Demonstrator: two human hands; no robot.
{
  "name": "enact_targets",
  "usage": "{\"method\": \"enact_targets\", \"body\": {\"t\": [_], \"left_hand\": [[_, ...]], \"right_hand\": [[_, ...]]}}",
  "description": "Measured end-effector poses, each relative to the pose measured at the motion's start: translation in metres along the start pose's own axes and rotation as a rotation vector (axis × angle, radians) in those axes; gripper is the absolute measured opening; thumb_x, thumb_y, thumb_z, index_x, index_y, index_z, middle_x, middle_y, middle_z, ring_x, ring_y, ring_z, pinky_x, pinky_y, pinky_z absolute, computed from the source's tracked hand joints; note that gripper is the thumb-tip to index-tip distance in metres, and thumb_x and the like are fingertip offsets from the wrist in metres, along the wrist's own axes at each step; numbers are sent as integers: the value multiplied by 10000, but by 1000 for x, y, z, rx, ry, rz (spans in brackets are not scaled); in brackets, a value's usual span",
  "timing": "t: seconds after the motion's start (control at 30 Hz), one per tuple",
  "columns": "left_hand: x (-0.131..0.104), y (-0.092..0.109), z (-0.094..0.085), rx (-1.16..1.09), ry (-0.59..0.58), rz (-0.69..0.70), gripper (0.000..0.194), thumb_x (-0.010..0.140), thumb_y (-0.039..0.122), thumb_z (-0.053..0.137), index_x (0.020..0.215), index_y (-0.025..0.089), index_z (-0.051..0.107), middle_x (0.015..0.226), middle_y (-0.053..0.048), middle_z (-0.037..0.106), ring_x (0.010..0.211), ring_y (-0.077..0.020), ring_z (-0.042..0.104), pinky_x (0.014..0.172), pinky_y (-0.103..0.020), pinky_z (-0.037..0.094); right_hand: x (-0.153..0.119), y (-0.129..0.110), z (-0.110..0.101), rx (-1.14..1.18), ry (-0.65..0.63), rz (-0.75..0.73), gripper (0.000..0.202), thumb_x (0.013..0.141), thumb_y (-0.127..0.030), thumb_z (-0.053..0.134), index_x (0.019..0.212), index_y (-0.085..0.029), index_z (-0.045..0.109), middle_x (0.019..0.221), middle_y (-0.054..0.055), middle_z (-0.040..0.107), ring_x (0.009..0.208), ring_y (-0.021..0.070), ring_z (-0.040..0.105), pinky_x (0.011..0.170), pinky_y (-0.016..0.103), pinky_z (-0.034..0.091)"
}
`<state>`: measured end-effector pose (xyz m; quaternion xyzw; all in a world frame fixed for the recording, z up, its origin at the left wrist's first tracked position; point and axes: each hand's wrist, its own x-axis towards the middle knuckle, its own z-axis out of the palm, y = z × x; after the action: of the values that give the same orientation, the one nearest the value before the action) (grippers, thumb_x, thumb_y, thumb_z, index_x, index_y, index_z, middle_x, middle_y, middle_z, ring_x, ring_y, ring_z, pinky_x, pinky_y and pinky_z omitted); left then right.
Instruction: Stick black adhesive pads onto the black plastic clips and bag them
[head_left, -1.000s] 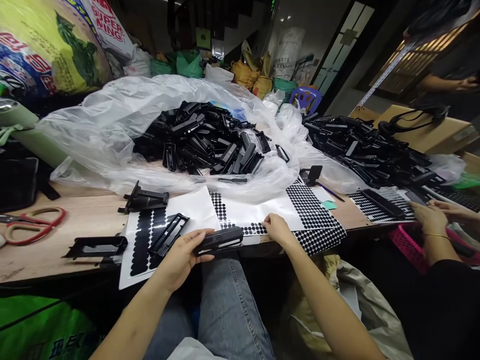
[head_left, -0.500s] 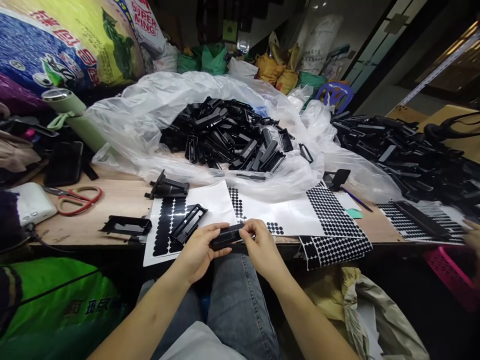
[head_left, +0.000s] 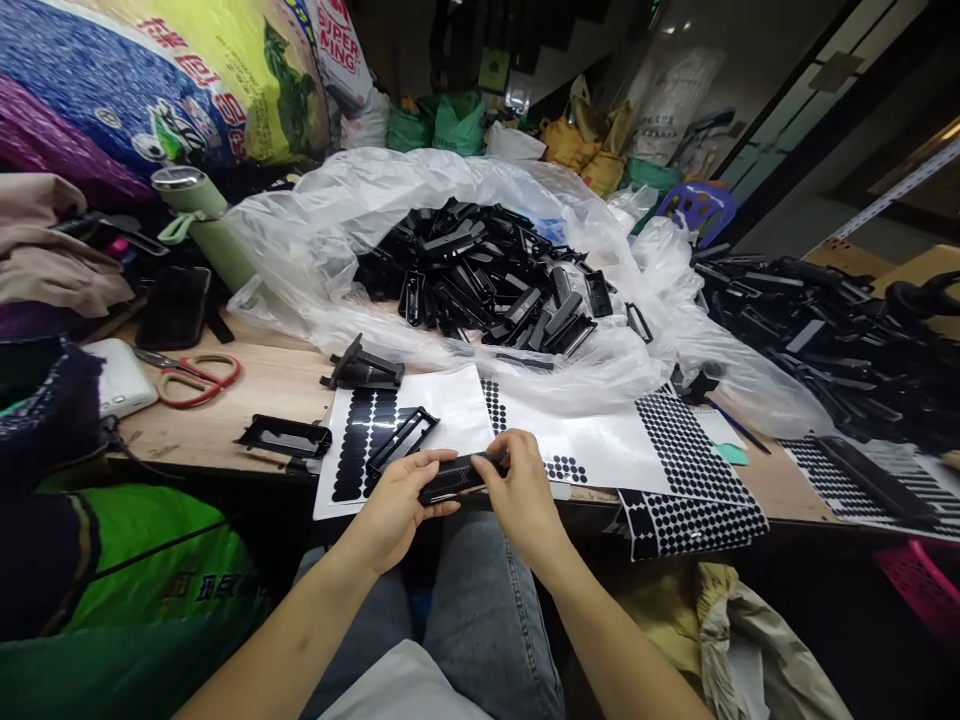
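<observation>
Clamping left fingers [head_left: 415,467] and right fingers [head_left: 519,452] on a black part [head_left: 451,480], plastic bag [head_left: 307,225] holding piled pieces [head_left: 471,278]

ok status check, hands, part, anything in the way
Left hand holding black part. Right hand touching its right end. Black frame on white sheet, just beyond left hand; seemingly not blocking.

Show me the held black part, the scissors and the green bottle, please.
Held black part [head_left: 454,481], head view: its upper face.
Scissors [head_left: 201,380], head view: the red handle.
Green bottle [head_left: 217,242], head view: its body.
</observation>
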<state>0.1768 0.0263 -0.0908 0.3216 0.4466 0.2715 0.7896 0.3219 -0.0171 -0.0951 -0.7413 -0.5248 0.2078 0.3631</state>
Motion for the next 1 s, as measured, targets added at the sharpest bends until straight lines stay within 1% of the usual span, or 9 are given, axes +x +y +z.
{"method": "enact_targets", "body": {"t": [0.1, 0.17, 0.23, 0.3, 0.43, 0.57, 0.73, 0.83, 1.0], "left_hand": [[-11, 5, -24, 58, -12, -52, 209, 795, 177, 512, 966, 124, 620, 857, -108, 663, 750, -204, 644, 605, -287, 512], [-18, 9, -40, 65, 16, -59, 211, 783, 181, 529, 958, 117, 629, 854, -114, 666, 758, -213, 644, 617, -301, 516], [-21, 11, -55, 33, 93, -21, 213, 773, 172, 539, 955, 115, 633, 865, -119, 667, 771, -211, 640, 642, -315, 520], [-20, 12, -68, -13, 180, 47, 217, 760, 161, 553, 956, 118, 635, 875, -115, 666, 774, -203, 634, 657, -324, 524], [-10, 13, -88, -44, 276, 145, 220, 758, 166, 563, 966, 123, 622, 861, -100, 658, 790, -199, 628, 679, -337, 530], [-2, 14, -98, -51, 282, 165, 210, 771, 145, 538, 969, 121, 604, 828, -95, 656, 782, -198, 635, 683, -336, 533], [1, 10, -105, -65, 271, 149, 195, 778, 127, 514, 952, 115, 601, 811, -103, 652, 788, -206, 639, 661, -329, 536], [2, 8, -108, -79, 261, 146, 201, 774, 115, 511, 954, 111, 599, 818, -109, 651, 790, -208, 639, 659, -328, 534], [-1, 12, -112, -132, 220, 108, 237, 757, 101, 500, 964, 100, 615, 858, -134, 654, 791, -214, 639, 665, -337, 530]], "right_hand": [[30, -9, 25, -89, -257, -75, 148, 812, -251, 456, 724, -196, 560, 775, 48, 597, 755, 181, 544, 709, 310, 397], [54, -17, 48, -90, -427, -154, 115, 783, -219, 505, 716, -212, 598, 784, 27, 631, 790, 169, 563, 722, 277, 393], [75, -23, 72, -91, -427, -169, 104, 756, -187, 540, 813, -228, 617, 895, 18, 642, 875, 158, 561, 757, 249, 384], [92, -26, 92, -129, -348, -92, 152, 767, -198, 529, 899, -195, 604, 972, 68, 626, 910, 181, 558, 764, 270, 384], [105, -24, 114, -225, -262, 92, 163, 735, -240, 576, 838, -116, 594, 952, 183, 601, 862, 260, 568, 691, 329, 391], [103, -19, 120, -215, -268, 124, 42, 711, -192, 581, 716, -150, 582, 838, 138, 622, 776, 235, 580, 648, 309, 382], [97, -16, 123, -152, -212, 142, 77, 734, -231, 535, 749, -156, 552, 853, 124, 607, 781, 221, 559, 668, 315, 374], [96, -19, 124, -93, -210, 149, 72, 725, -202, 512, 676, -153, 532, 780, 118, 596, 750, 218, 544, 665, 322, 372], [81, -31, 104, 105, -248, 120, 183, 784, -313, 438, 709, -170, 524, 721, 38, 572, 674, 152, 522, 624, 263, 397]]}}
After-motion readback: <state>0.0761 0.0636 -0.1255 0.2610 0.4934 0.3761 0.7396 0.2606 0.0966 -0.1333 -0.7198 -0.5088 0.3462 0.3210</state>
